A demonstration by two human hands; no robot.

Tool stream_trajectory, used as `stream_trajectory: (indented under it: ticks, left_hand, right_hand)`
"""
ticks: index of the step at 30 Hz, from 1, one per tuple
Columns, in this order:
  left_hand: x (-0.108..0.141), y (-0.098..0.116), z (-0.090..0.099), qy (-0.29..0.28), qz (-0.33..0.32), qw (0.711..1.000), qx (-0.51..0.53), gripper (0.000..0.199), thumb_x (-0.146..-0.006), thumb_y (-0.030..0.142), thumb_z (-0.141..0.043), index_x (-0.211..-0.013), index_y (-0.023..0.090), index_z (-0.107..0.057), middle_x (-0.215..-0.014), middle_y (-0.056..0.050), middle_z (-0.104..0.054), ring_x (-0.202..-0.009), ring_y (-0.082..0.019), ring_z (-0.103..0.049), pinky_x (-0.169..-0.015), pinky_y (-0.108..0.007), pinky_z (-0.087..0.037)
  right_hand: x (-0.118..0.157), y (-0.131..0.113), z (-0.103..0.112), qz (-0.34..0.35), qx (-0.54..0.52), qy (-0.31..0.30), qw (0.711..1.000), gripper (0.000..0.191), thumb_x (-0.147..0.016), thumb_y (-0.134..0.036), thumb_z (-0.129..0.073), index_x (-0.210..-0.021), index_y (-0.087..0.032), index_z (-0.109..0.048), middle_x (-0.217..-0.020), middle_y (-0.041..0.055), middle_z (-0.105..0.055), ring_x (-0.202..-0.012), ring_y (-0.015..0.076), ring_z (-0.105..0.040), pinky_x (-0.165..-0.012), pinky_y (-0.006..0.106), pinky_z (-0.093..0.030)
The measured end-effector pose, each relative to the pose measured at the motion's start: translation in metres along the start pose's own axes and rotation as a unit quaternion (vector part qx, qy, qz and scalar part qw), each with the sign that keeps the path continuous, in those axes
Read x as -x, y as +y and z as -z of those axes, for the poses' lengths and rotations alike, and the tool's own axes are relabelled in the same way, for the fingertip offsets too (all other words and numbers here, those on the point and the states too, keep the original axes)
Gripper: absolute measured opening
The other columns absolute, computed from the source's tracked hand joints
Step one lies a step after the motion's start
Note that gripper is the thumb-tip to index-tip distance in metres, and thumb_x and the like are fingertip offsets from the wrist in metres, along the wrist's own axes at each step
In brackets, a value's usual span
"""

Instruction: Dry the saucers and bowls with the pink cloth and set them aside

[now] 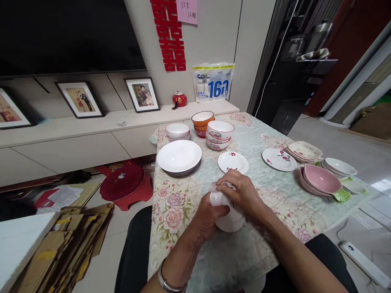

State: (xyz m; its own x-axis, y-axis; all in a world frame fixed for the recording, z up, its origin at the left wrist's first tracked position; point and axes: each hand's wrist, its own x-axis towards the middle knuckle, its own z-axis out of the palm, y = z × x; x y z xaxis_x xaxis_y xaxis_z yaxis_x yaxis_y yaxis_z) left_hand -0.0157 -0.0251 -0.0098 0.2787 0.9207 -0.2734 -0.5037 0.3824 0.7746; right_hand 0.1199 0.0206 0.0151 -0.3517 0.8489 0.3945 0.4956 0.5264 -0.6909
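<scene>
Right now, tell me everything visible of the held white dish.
The white dish looks smooth, perhaps ceramic, its curved edge facing the person. It is over the flowered tablecloth; contact there is unclear. The left hand grips it; the right hand covers part, hiding its full shape.

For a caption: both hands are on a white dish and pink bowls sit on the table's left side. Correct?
Wrong: the head view shows the pink bowls on the right side of the table. The left hand and right hand are on a white dish.
</scene>
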Motion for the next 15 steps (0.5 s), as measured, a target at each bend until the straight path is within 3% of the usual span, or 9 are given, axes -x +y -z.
stream_trajectory:
  ticks: [3, 10, 15]
  left_hand:
    - [0.000, -0.002, 0.001, -0.010, -0.004, 1.000, -0.016, 0.026, -0.054, 0.008, -0.073, -0.079, 0.012, -0.068, -0.070, -0.002, -0.066, -0.064, -0.015, -0.056, -0.062, -0.026, -0.043]
    - [0.000, 0.004, 0.001, 0.007, -0.024, 1.000, 0.017, 0.050, -0.054, 0.010, -0.074, -0.104, 0.013, -0.068, -0.087, -0.006, -0.072, -0.078, -0.021, -0.063, -0.074, -0.032, -0.049]
    - [-0.002, 0.004, 0.002, 0.007, -0.040, 0.999, 0.020, 0.051, -0.055, 0.010, -0.073, -0.106, 0.013, -0.068, -0.088, -0.006, -0.073, -0.079, -0.021, -0.063, -0.074, -0.032, -0.049]
  right_hand:
    - [0.000, -0.008, -0.001, 0.027, 0.004, -0.039, 0.999, 0.011, -0.088, -0.023, -0.062, -0.083, -0.022, -0.072, -0.083, 0.0015, -0.069, -0.084, 0.0177, -0.061, -0.084, 0.033, -0.041]
    - [-0.005, 0.025, 0.016, -0.152, -0.034, 0.015, 0.988, 0.014, -0.084, -0.032, -0.062, -0.082, -0.020, -0.068, -0.084, 0.0009, -0.069, -0.078, 0.0183, -0.061, -0.071, 0.028, -0.042]
    - [-0.004, 0.026, 0.018, -0.190, 0.006, 0.023, 0.982, 0.016, -0.083, -0.034, -0.060, -0.080, -0.019, -0.067, -0.078, 0.0006, -0.068, -0.073, 0.0184, -0.059, -0.067, 0.028, -0.040]
